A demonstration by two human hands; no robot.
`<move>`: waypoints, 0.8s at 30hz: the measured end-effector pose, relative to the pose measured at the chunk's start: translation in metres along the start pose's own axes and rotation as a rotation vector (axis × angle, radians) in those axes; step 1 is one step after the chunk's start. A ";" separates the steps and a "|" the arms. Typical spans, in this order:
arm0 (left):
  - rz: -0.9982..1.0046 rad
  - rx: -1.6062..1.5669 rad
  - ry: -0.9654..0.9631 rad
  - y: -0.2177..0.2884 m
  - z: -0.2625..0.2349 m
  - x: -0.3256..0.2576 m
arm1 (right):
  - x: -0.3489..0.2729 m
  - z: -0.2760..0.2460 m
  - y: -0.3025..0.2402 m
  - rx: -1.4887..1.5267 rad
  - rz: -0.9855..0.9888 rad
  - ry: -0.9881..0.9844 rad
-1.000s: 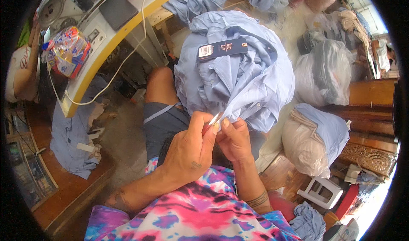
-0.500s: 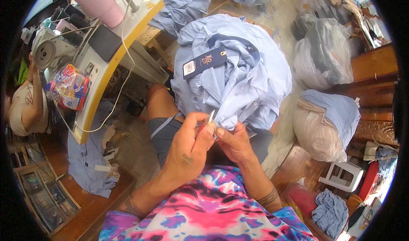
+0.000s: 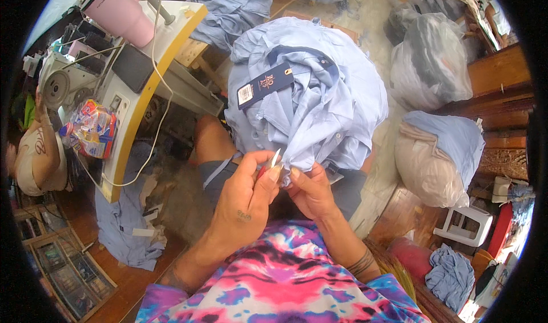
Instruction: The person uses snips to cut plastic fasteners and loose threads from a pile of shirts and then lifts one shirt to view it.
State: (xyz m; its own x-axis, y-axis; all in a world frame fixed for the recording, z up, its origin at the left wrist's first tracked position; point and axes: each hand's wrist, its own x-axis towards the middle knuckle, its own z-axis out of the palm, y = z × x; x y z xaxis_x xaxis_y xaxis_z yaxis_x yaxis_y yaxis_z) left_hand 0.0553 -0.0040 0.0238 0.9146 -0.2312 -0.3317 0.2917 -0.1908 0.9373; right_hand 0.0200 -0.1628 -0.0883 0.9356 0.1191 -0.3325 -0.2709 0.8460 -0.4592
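Cluttered workroom, brown floor (image 3: 397, 217) to the right of the grips. Left grip (image 3: 242, 194) closed around a small pointed tool (image 3: 276, 157), red at its base, blade tip up past the thumb. Right grip (image 3: 313, 194) just beside it, thumb and fingers pinching an edge of the light-blue garment (image 3: 342, 103). Garment bundled directly beyond both grips; support under it hidden. Dark tag (image 3: 265, 86) lies on top of it, beyond left grip. Left of the grips, well apart: yellow-edged tabletop (image 3: 132, 126) with colourful plastic packet (image 3: 91, 130), dark flat device (image 3: 132, 67), pink tumbler (image 3: 123, 15); white cable (image 3: 169, 91) loops past the edge. Another person (image 3: 43, 160) farther left. Right of the grips: plastic-wrapped bundle (image 3: 425, 169), blue cloth (image 3: 451, 131) over it, white stool (image 3: 482, 227) near.
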 end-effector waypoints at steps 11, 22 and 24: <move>0.050 -0.156 0.031 -0.020 -0.005 -0.003 | -0.008 -0.007 0.003 0.103 0.158 -0.103; 0.080 0.109 -0.053 -0.039 -0.001 0.000 | 0.002 0.017 -0.009 0.345 0.174 -0.109; 0.104 0.161 -0.076 -0.034 -0.001 -0.002 | 0.007 0.011 -0.005 0.331 0.142 -0.100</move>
State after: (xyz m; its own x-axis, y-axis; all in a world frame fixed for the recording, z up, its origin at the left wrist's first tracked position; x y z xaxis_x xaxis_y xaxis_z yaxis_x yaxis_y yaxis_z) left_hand 0.0436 0.0044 -0.0075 0.9122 -0.3275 -0.2465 0.1424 -0.3108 0.9398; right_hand 0.0300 -0.1610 -0.0792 0.9159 0.2832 -0.2844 -0.3266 0.9378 -0.1178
